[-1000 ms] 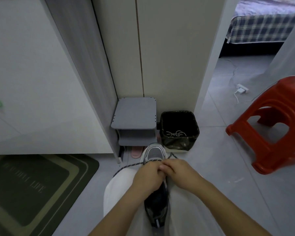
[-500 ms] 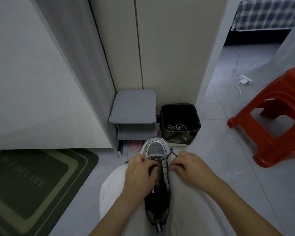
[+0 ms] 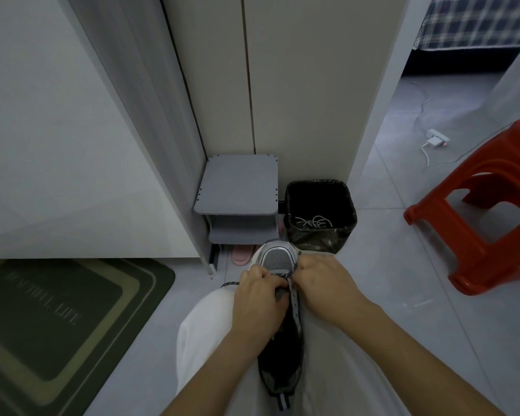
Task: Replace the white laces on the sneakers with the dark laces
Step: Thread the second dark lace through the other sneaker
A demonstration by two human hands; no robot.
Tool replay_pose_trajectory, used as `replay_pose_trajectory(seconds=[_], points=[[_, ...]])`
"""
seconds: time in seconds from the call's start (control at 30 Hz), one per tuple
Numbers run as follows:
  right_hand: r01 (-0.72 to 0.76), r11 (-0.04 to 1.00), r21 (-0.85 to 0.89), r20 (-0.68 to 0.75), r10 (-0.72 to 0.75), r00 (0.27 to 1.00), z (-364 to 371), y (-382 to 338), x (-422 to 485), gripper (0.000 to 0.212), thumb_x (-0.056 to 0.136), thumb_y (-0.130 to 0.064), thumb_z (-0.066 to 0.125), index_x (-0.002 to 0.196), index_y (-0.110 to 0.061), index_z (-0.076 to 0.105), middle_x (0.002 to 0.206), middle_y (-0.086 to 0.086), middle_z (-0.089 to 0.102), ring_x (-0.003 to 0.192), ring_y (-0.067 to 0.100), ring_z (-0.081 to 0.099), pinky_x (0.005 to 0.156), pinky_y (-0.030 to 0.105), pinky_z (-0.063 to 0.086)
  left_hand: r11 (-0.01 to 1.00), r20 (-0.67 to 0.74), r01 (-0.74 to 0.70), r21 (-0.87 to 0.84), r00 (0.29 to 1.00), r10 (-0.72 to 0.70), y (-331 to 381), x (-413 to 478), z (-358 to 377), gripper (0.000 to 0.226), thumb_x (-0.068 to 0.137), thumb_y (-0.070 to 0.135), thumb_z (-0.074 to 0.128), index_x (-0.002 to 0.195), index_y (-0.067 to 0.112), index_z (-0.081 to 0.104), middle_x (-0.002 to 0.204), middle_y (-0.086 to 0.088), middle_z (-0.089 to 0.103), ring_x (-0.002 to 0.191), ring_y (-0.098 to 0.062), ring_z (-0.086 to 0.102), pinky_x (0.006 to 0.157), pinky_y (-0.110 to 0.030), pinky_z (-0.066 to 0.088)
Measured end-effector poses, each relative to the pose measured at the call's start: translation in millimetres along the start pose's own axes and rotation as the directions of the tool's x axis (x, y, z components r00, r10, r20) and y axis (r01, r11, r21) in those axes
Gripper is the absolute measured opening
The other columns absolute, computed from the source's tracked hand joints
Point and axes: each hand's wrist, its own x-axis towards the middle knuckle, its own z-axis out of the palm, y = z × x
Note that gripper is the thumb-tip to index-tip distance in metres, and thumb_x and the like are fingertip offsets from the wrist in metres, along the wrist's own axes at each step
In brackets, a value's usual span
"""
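A pale grey tiled floor (image 3: 373, 295) fills the lower view, with tall cream cupboard panels (image 3: 297, 85) rising at the back. At the far right stands a red moulded plastic stool (image 3: 478, 235), and at the lower left lies a dark green doormat with pale bands (image 3: 57, 325). Against the cupboard sits a small grey two-tier shelf rack (image 3: 236, 187); just beside it on the right is a square bin lined with a black plastic bag (image 3: 347, 205). Loose white laces (image 3: 312, 222) lie coiled in the bottom of that bin. A pink slipper (image 3: 242, 255) shows on the floor under the rack.

The person's legs in white trousers (image 3: 198, 340) take up the bottom centre, and a grey-and-black mesh sneaker (image 3: 278, 259) rests along the lap, toe pointing away toward the bin. The left hand (image 3: 258, 304) covers the middle of the shoe, fingers curled tight on the dark speckled lace (image 3: 230, 284), one end of which trails out to the left over the knee. The right hand (image 3: 324, 286) is closed at the shoe's right edge, pinching the same lace where it leaves the front eyelets near the toe
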Motion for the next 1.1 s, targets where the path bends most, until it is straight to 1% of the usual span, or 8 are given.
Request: replay_pose_trajectory(seconds=[0.1, 0.2, 0.27, 0.47, 0.8, 0.93, 1.03, 1.1], points=[[-0.030, 0.994, 0.101, -0.017, 0.032, 0.999, 5.0, 0.8, 0.6, 0.013, 0.052, -0.019, 0.078, 0.053, -0.015, 0.065, 0.059, 0.003, 0.056, 0.051, 0.023, 0.058, 0.047, 0.025, 0.040, 0.999, 0.030, 0.038, -0.008, 0.999, -0.038, -2.1, 2.9, 2.0, 0.021, 0.084, 0.022, 0.058, 0.101, 0.025, 0.071, 0.095, 0.006, 0.040, 0.101, -0.018, 0.043, 0.084, -0.030, 0.043], [-0.131, 0.962, 0.241, 0.028, 0.128, 0.991, 3.7, 5.9, -3.7, 0.020, 0.085, -0.031, 0.059, 0.090, -0.017, 0.073, 0.092, 0.004, 0.063, 0.087, 0.024, 0.062, 0.069, 0.025, 0.037, 0.998, 0.042, 0.068, -0.012, 0.997, -0.067, 1.6, 9.2, -0.8, 0.013, 0.083, 0.022, 0.059, 0.088, 0.022, 0.071, 0.095, 0.004, 0.045, 0.102, -0.020, 0.046, 0.084, -0.031, 0.043], [-0.163, 0.950, 0.266, 0.084, 0.146, 0.986, 2.8, 6.8, -5.6, 0.025, 0.089, -0.038, 0.055, 0.103, -0.023, 0.068, 0.105, 0.001, 0.062, 0.099, 0.020, 0.057, 0.076, 0.026, 0.036, 0.997, 0.075, 0.044, 0.057, 0.996, -0.048, 3.4, 13.8, -4.5, 0.015, 0.085, 0.023, 0.056, 0.086, 0.021, 0.070, 0.100, -0.001, 0.052, 0.103, -0.022, 0.048, 0.084, -0.033, 0.044], [-0.204, 0.945, 0.255, 0.103, 0.184, 0.978, 3.7, 7.9, -11.1, 0.022, 0.089, -0.040, 0.056, 0.102, -0.025, 0.064, 0.105, -0.003, 0.065, 0.100, 0.019, 0.059, 0.083, 0.030, 0.041, 0.953, 0.139, 0.023, 0.303, 0.988, -0.068, -0.4, 16.9, -23.0, 0.019, 0.086, 0.023, 0.049, 0.092, 0.017, 0.066, 0.108, -0.003, 0.057, 0.108, -0.025, 0.049, 0.088, -0.035, 0.045], [-0.181, 0.977, 0.116, 0.049, 0.177, 0.983, 0.4, 8.2, -13.3, 0.021, 0.090, -0.037, 0.050, 0.104, -0.029, 0.064, 0.111, -0.008, 0.053, 0.109, 0.016, 0.046, 0.094, 0.031, 0.031, 0.937, 0.015, 0.301, 0.178, 0.951, -0.309, -69.8, -10.0, -78.9, 0.013, 0.087, 0.028, 0.056, 0.074, 0.026, 0.058, 0.097, 0.004, 0.056, 0.097, -0.017, 0.054, 0.086, -0.033, 0.047], [-0.268, 0.954, 0.135, 0.005, 0.270, 0.963, 1.7, 13.9, -21.4, 0.018, 0.089, -0.032, 0.055, 0.100, -0.025, 0.068, 0.106, -0.003, 0.051, 0.105, 0.018, 0.049, 0.080, 0.027, 0.029, 0.911, 0.030, 0.392, 0.125, 0.917, -0.398, -96.4, -25.9, -88.4, 0.021, 0.083, 0.025, 0.063, 0.065, 0.032, 0.056, 0.093, 0.004, 0.059, 0.089, -0.016, 0.056, 0.080, -0.035, 0.050], [-0.321, 0.930, 0.179, 0.058, 0.316, 0.947, 2.1, 15.8, -25.3, 0.021, 0.090, -0.036, 0.054, 0.103, -0.027, 0.067, 0.099, -0.003, 0.047, 0.097, 0.018, 0.053, 0.077, 0.026, 0.037, 0.928, 0.013, 0.336, 0.163, 0.939, -0.342, -84.2, -22.2, -79.1, 0.011, 0.086, 0.028, 0.060, 0.076, 0.032, 0.062, 0.100, 0.002, 0.056, 0.102, -0.021, 0.054, 0.087, -0.038, 0.048], [-0.351, 0.910, 0.222, 0.058, 0.348, 0.936, 0.3, 13.1, -27.3, 0.020, 0.091, -0.037, 0.053, 0.101, -0.027, 0.067, 0.099, -0.004, 0.055, 0.094, 0.018, 0.057, 0.074, 0.028, 0.041, 0.928, -0.038, 0.264, 0.263, 0.964, -0.263, -72.6, -14.0, -75.2, 0.018, 0.089, 0.032, 0.056, 0.106, 0.029, 0.063, 0.115, -0.001, 0.054, 0.112, -0.022, 0.049, 0.091, -0.036, 0.045]])
